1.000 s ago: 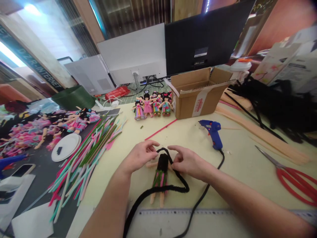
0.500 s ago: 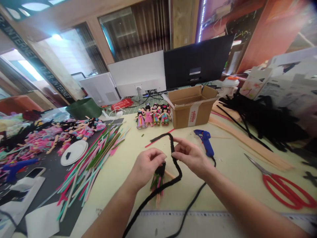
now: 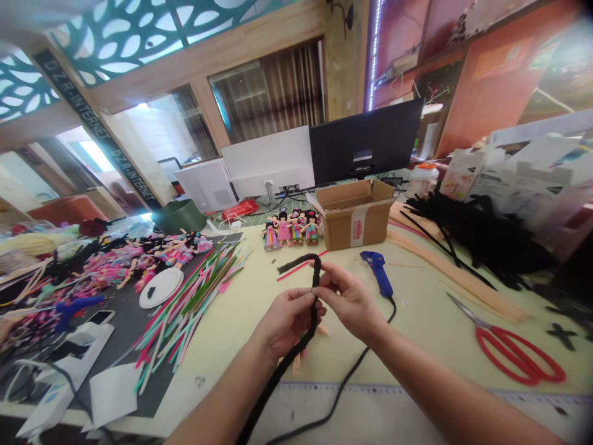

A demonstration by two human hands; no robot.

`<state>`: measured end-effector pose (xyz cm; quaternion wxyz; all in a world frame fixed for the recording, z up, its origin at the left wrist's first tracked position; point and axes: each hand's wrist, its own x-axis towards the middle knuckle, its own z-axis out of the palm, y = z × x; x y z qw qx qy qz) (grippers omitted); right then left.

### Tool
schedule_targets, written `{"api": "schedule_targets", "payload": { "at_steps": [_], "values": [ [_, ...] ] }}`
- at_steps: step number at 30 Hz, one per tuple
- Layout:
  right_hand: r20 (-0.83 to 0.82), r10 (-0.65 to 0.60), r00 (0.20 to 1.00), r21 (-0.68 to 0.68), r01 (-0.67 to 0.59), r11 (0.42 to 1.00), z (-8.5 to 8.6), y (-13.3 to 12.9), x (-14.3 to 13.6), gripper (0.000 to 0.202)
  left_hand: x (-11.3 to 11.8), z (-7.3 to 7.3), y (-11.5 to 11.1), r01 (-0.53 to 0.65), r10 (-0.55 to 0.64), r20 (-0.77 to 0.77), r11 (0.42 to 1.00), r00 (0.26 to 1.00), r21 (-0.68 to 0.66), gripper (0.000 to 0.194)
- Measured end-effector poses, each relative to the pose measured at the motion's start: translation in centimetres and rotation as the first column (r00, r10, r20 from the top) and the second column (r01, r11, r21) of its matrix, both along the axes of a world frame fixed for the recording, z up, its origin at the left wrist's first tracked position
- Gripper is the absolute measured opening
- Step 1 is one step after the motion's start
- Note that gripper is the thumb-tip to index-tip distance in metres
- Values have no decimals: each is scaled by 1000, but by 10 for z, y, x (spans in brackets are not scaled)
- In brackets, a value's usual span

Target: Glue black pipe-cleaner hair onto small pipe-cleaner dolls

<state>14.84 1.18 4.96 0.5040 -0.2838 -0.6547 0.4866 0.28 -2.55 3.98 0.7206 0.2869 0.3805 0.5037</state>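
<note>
Nearest, a long black fuzzy chenille strip (image 3: 317, 272) enters at the bottom edge and runs up beside the left forearm into the fingers. It looks light and soft outside, probably stiffened by a bendable wire core, since its far end holds a sharp corner. The nap should give friction rather than slip; it seems hardly fragile, though hard pinching might flatten the pile. The best hold is likely close below the bend, thumb against forefinger, with the tail left slack.

Slightly farther, a small doll with pale fuzzy limbs (image 3: 296, 368) lies on the pale yellow counter (image 3: 241, 309), mostly hidden by the strip and left hand (image 3: 285, 321); whether those fingers touch it, I cannot tell.

The forearms converge from the lower corners. The left hand curls palm-inward, its grip clamped on the strip; just above, the right hand (image 3: 347, 300) pinches the strip between thumb and forefinger, the two thumbs close together.

Beyond the fingers the strip rises, then bends left, its free tip near a thin pink stick (image 3: 294, 270). A blue glue gun (image 3: 380, 272) lies past the right hand; farthest are colourfully dressed dolls (image 3: 283, 230) beside an open brown cardboard box (image 3: 340, 228).
</note>
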Motion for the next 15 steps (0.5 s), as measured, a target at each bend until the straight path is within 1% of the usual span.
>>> {"api": "schedule_targets", "payload": {
  "at_steps": [2,4,8,11,13,14,15],
  "values": [
    [42,-46,998,75,42,996,5,-3,0,39,-1,5,-3,10,-10,-4,1000,1000,14,26],
    [61,-54,997,103,48,994,9,-4,2,39,0,11,-5,-3,4,-37,1000,999,24,27],
    [76,-67,995,96,60,994,11,-7,3,43,6,18,-9,-39,40,-94,999,995,16,28],
    [125,-100,987,79,90,993,8,-11,7,46,11,17,-10,-53,53,-102,999,993,6,28],
    [172,-127,977,99,111,989,5,-15,19,47,11,14,-11,-46,51,-95,998,994,49,25],
    [208,-165,964,126,141,982,4,-17,30,44,8,13,-10,-35,39,-103,998,994,47,24],
    [266,-220,938,164,181,970,4,-19,45,38,5,11,-8,-56,60,-125,998,990,31,23]
  ]
}}
